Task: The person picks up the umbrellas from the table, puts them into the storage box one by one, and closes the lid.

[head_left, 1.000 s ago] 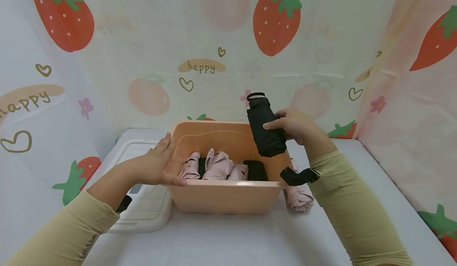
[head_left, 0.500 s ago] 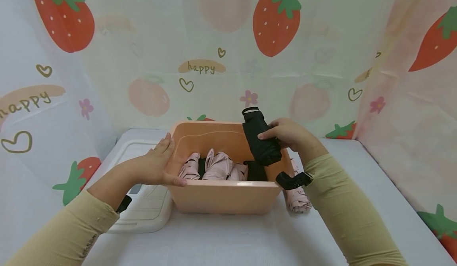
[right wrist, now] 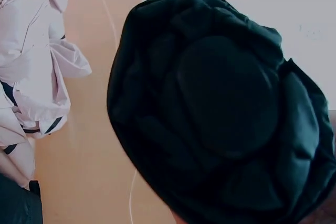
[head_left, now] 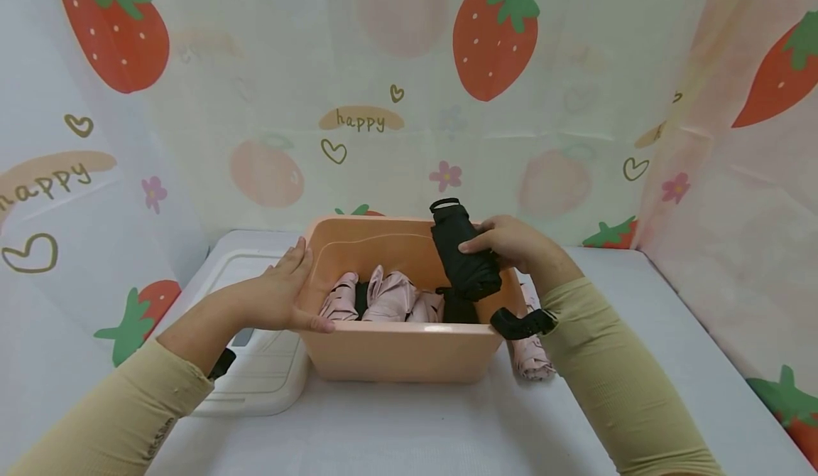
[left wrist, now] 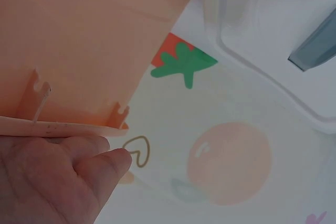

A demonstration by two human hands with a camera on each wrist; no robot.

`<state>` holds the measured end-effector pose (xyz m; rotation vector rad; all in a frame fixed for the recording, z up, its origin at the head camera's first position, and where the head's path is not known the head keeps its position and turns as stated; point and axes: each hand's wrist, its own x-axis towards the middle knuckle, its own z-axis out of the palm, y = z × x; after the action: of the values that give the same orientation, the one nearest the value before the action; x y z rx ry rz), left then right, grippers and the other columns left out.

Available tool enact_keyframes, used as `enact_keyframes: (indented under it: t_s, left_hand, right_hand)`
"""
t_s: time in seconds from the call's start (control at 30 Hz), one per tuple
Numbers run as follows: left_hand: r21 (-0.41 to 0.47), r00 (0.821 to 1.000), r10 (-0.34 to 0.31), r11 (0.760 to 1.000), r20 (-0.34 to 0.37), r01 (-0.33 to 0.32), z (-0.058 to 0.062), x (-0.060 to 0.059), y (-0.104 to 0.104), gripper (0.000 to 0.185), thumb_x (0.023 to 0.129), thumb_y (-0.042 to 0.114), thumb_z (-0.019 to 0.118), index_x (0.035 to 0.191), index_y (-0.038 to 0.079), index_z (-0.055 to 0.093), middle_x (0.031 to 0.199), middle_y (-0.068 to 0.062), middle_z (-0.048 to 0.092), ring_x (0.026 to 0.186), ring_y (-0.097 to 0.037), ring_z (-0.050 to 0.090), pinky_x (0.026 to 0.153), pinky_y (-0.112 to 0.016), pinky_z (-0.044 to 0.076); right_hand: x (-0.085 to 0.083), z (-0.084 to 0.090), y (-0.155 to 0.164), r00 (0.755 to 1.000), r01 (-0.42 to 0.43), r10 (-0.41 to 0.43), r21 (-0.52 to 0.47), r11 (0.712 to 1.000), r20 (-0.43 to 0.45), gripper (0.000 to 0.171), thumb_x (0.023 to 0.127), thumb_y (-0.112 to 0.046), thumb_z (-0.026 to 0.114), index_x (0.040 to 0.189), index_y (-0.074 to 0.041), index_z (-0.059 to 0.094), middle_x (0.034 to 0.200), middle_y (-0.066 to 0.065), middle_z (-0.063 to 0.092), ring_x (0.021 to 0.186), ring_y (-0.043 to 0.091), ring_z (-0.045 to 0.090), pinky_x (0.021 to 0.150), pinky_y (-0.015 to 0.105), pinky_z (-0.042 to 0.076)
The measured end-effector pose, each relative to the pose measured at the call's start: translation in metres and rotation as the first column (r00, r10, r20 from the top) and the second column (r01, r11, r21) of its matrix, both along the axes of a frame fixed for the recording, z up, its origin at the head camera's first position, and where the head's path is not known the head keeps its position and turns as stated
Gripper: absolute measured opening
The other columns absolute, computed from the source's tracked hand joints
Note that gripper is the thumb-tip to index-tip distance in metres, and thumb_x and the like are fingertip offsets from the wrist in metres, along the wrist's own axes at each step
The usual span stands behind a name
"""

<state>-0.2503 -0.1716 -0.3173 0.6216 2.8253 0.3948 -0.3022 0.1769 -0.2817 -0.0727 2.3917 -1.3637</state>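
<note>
Strawberry-print cloth backs and flanks white table [head_left: 409, 426]. Head view: peach bin [head_left: 399, 352] at centre, pink umbrellas [head_left: 390, 297] lying inside. Left hand [head_left: 281, 295] flat against bin's left wall, fingers straight, likely to steady it. Right hand [head_left: 511, 243] wraps black umbrella [head_left: 461, 252], tilted, lower end inside bin's right side. White lid [head_left: 255, 369] left of bin; another pink umbrella [head_left: 533, 359] on table, right.

Left wrist view: thumb under bin rim [left wrist: 63, 127], cloth beyond.

Right wrist view: black umbrella's end [right wrist: 226, 124] fills frame above bin floor; fingers hidden.
</note>
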Motion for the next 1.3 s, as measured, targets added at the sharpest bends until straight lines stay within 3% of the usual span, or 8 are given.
enact_keyframes:
  t_s: [0.2,0.37,0.67,1.03,1.3]
  left_hand:
    - [-0.009,1.000,0.002,1.000,-0.005,-0.002,-0.001,-0.001,0.000,0.137,0.057,0.080,0.058,0.142,-0.009,-0.004,0.149,-0.023,-0.014,0.137,-0.039,-0.005,0.106,-0.057,0.012]
    - [-0.009,1.000,0.003,1.000,-0.004,-0.003,-0.002,-0.001,0.000,0.138,0.057,0.080,0.058,0.142,-0.009,-0.004,0.149,-0.023,-0.014,0.137,-0.039,-0.005,0.106,-0.056,0.012]
    - [-0.009,1.000,0.009,1.000,0.000,-0.009,-0.002,-0.001,-0.001,0.138,0.057,0.080,0.058,0.142,-0.008,-0.005,0.149,-0.023,-0.015,0.137,-0.040,-0.005,0.106,-0.057,0.012]
    - [-0.008,1.000,0.010,1.000,0.005,-0.010,-0.001,-0.002,0.000,0.138,0.057,0.081,0.058,0.142,-0.007,-0.006,0.149,-0.021,-0.016,0.137,-0.040,-0.006,0.106,-0.057,0.011]
    - [-0.005,1.000,0.007,1.000,0.014,-0.007,0.000,-0.001,0.000,0.137,0.057,0.080,0.058,0.142,-0.007,-0.006,0.149,-0.021,-0.016,0.137,-0.039,-0.006,0.106,-0.057,0.011]
  right_hand:
    - [-0.001,-0.002,0.002,1.000,-0.022,0.022,-0.010,1.000,0.006,0.063,0.088,-0.021,0.060,0.137,0.007,0.032,0.109,0.019,0.056,0.088,0.025,0.063,0.078,0.039,0.053]
    - [-0.004,-0.002,0.008,0.999,-0.015,0.017,-0.051,0.999,0.042,0.062,0.093,-0.042,0.048,0.132,0.006,0.039,0.091,0.017,0.062,0.079,0.025,0.066,0.076,0.041,0.053]
    - [-0.002,0.004,0.015,0.999,0.000,0.008,-0.153,0.988,0.051,0.072,0.093,-0.052,0.040,0.133,0.008,0.037,0.111,0.028,0.056,0.088,0.029,0.065,0.083,0.044,0.050]
    - [-0.001,0.009,0.026,0.999,-0.013,0.020,-0.171,0.985,0.039,0.069,0.094,-0.049,0.039,0.132,0.009,0.038,0.108,0.024,0.060,0.088,0.027,0.065,0.083,0.043,0.050]
    - [0.002,0.017,0.039,0.999,-0.027,0.031,-0.187,0.982,0.017,0.071,0.094,-0.049,0.040,0.134,0.009,0.034,0.120,0.029,0.053,0.104,0.035,0.059,0.085,0.042,0.049]
